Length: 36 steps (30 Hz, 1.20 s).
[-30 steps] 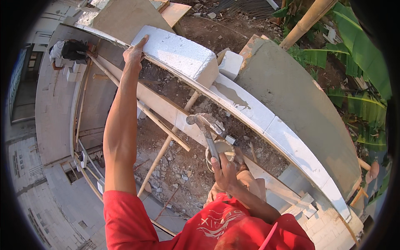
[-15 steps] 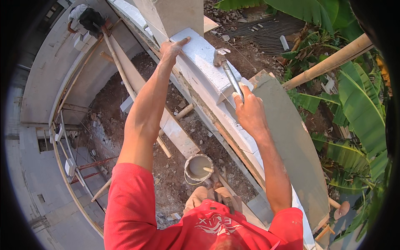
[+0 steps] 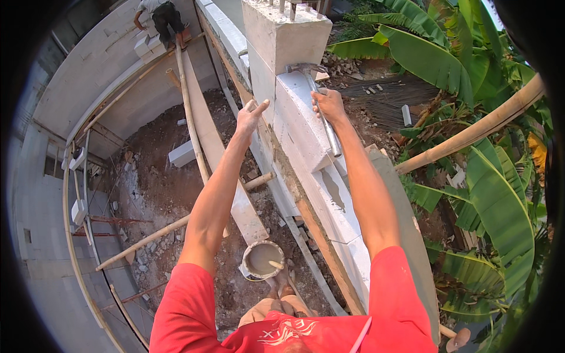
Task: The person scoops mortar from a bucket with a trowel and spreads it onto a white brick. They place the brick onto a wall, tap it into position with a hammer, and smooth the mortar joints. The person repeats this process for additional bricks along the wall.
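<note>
Block left free of the left hand, hammer carried to its column end

The white block (image 3: 300, 117) is seen lying lengthwise on the wall (image 3: 321, 206), its far end set close against the concrete column (image 3: 288, 44); whether the two touch cannot be told for certain. In both earlier pictures its far part was gripped by the left hand (image 3: 250, 119). That grip has now been given up: the hand is held just beside the block, apart from it, with fingers loosely curled and thumb raised. Whether anything thin is pinched there cannot be told.

The hammer (image 3: 331, 137) has been brought a long way. It was held low near the bucket (image 3: 263, 260) at first, then over the block's near part; now its head is placed at the far end, next to the column. It is held by the fingers of the right hand (image 3: 331, 105), wrapped partway along the shaft, where the handle's end was gripped before.

From this it may be judged that the block is borne by the wall without being steadied, and that attention has been shifted to the column end. How firmly it is seated cannot be seen. A grey mortar smear (image 3: 333, 191) is left exposed beyond its near end.
</note>
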Each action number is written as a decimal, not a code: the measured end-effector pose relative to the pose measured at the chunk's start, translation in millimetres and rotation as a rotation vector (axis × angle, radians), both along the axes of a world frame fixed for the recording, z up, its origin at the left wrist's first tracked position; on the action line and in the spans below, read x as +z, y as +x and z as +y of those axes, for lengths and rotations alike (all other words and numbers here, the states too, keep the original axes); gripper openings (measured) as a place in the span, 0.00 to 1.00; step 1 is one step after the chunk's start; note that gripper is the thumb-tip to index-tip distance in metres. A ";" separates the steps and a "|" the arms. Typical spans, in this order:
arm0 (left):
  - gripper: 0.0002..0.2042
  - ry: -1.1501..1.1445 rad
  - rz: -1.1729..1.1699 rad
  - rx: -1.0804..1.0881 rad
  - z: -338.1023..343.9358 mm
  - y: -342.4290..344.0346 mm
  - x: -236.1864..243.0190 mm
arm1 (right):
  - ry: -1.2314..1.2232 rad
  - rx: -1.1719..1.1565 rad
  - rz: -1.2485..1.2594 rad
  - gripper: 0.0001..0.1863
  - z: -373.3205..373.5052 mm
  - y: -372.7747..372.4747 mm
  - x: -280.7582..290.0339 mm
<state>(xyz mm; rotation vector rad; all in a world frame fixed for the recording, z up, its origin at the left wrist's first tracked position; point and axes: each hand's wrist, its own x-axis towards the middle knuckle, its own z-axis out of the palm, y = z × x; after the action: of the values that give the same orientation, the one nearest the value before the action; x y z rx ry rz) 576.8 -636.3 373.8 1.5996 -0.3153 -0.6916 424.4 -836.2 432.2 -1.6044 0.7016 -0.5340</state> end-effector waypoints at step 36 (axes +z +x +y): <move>0.21 0.475 0.642 0.463 528.8 -341.0 -196.6 | -0.387 -0.028 -0.013 0.21 138.0 -91.2 39.1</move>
<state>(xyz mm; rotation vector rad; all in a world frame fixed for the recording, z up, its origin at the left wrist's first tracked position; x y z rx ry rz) 235.8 -107.5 177.1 1.7005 0.7157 -0.9066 333.2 -698.2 471.3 -1.9493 0.6380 -0.7332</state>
